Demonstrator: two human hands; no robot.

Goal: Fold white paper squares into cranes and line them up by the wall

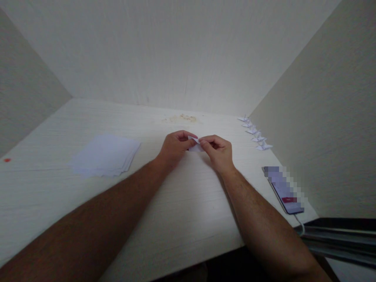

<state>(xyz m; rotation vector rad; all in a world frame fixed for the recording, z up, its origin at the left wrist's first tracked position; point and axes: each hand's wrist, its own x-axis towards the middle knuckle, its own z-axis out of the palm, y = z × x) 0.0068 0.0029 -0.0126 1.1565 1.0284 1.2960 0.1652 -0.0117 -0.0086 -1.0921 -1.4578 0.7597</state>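
- While both forearms reach in from the near edge of the pale bench [176,203], a dark flat thing [337,235] lies at the lower right, past the bench's corner; what it is cannot be told.
- Just beyond it, a phone [283,190] lies flat near the bench's right edge, with a white cable [300,223] running off its near end.
- To the left, a stack of white sheets [104,154] lies slightly fanned on the bench, well apart from the hands. A small red spot [7,159] sits further left.
- At the middle, the left hand [173,148] and the right hand [219,152] meet on a small folded paper [195,145], held low over the bench between them.
- Each grip is pressed together, thumb and fingertips pinching the folded paper from its own side.
- Beyond and to the right, a row of small paper figures [255,133] stands along the foot of the right wall.
- Farthest off, a brownish stain [183,118] marks the bench near the back wall.
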